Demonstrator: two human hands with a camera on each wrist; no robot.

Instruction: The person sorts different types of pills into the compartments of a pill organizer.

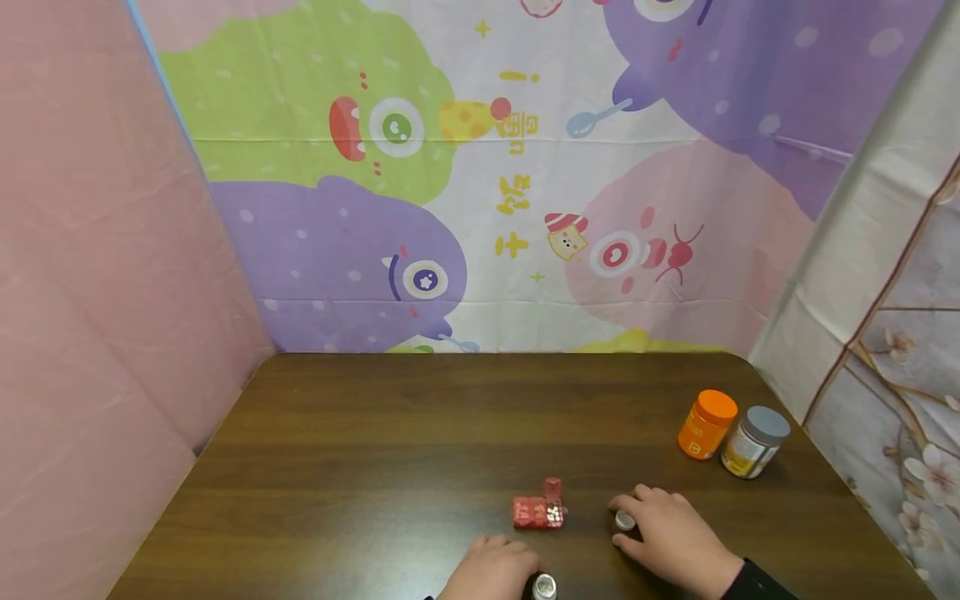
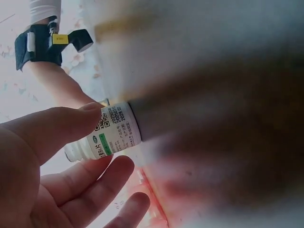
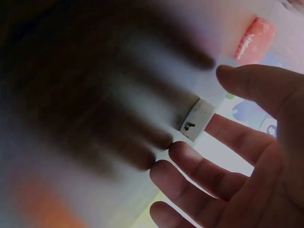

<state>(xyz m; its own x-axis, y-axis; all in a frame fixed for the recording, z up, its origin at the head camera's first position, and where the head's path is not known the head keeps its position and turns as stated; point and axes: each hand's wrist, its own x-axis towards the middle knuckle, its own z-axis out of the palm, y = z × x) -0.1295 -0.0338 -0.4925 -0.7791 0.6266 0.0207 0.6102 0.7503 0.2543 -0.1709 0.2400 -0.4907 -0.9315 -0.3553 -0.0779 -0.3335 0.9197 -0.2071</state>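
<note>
My left hand holds a small white pill bottle between thumb and fingers. The bottle stands upright on the table, and its mouth is uncapped in the head view. To the right, my right hand rests by a white bottle cap that lies on the table. Its fingers are loosely bent around the cap, with the thumb apart from it in the right wrist view. Between and beyond the hands sits a red pill box. One lid stands up, showing white pills in the right-hand compartment.
An orange jar and a grey-lidded jar stand side by side at the right of the brown table. A patterned curtain hangs behind the far edge, with a pink cloth at the left.
</note>
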